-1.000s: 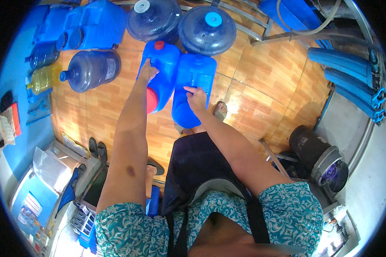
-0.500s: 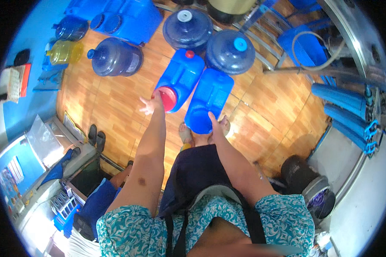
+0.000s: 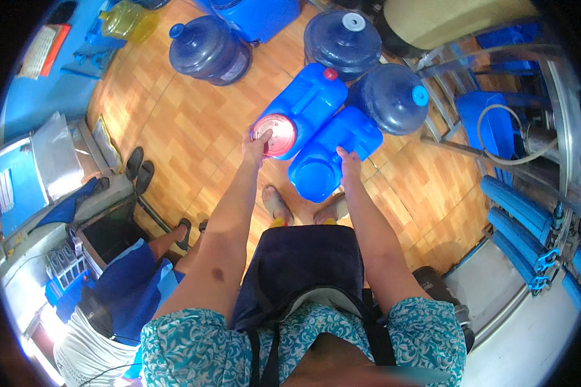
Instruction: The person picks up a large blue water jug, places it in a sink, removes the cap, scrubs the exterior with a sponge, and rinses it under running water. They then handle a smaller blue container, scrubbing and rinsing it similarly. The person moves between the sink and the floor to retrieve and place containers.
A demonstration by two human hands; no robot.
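Two blue plastic jerrycans lie side by side on the floor before my feet. The left jerrycan (image 3: 306, 100) has a wide red lid (image 3: 277, 136) at its near end and a small red cap at its far end. My left hand (image 3: 257, 147) is closed at the near left corner of this can, its thumb over the lid's edge and its fingers partly hidden. The right jerrycan (image 3: 332, 145) has a wide blue lid (image 3: 315, 179). On its right side my right hand (image 3: 350, 166) grips the edge, thumb on top, other fingers mostly hidden.
Two round water bottles (image 3: 342, 45) (image 3: 387, 97) stand just beyond the jerrycans. Another bottle (image 3: 210, 51) lies farther left. A metal frame (image 3: 439, 109) and blue-padded bars (image 3: 516, 206) line the right. At the left, a person in blue shorts (image 3: 132, 274) is close by.
My left hand, spread beside the red lid before, has closed on that can. My right hand has shifted from the blue lid up along the can's side. The view has turned.
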